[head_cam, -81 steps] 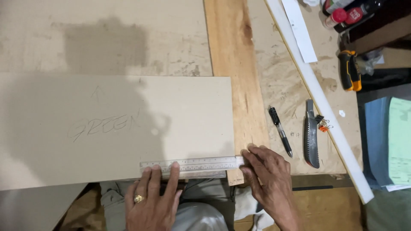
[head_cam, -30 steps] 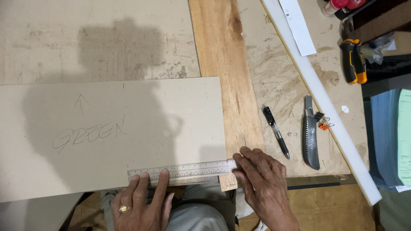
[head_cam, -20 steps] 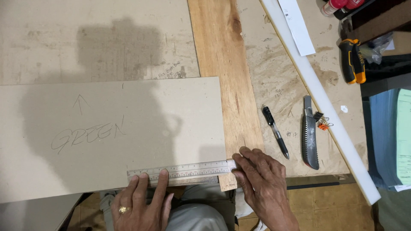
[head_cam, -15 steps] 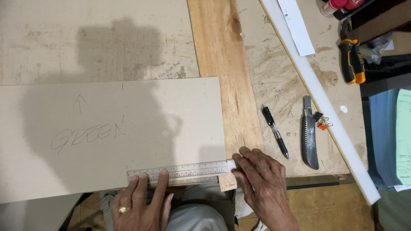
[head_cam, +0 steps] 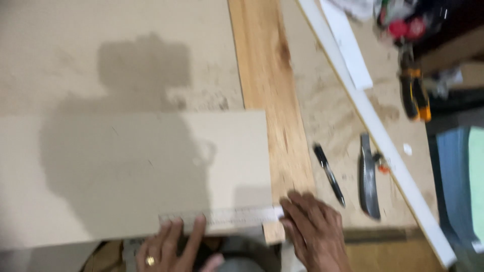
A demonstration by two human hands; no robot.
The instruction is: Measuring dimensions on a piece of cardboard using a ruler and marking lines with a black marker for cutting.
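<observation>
The fingers of my left hand [head_cam: 169, 247] are spread a little and lie flat on the near edge of the metal ruler [head_cam: 222, 217], pressing it down; one finger has a gold ring [head_cam: 150, 261]. My right hand [head_cam: 313, 229] is at the right end of the same ruler. Its fingers are close together and bent, and the fingertips touch the end of the ruler, but the picture is blurred and I cannot tell if they pinch it or only push against it.

The ruler lies along the near edge of a large beige board [head_cam: 131, 176], so it is directly under my left fingers and just left of my right fingers. Its right end goes past the corner of the board onto a wooden plank [head_cam: 269, 100], which runs away from me.

To the right of my right hand, near but apart, lies a black pen [head_cam: 328, 174], then a folding knife [head_cam: 369, 181]. Beyond them a long white strip [head_cam: 373, 126] crosses the worktable [head_cam: 327, 100] diagonally.
</observation>
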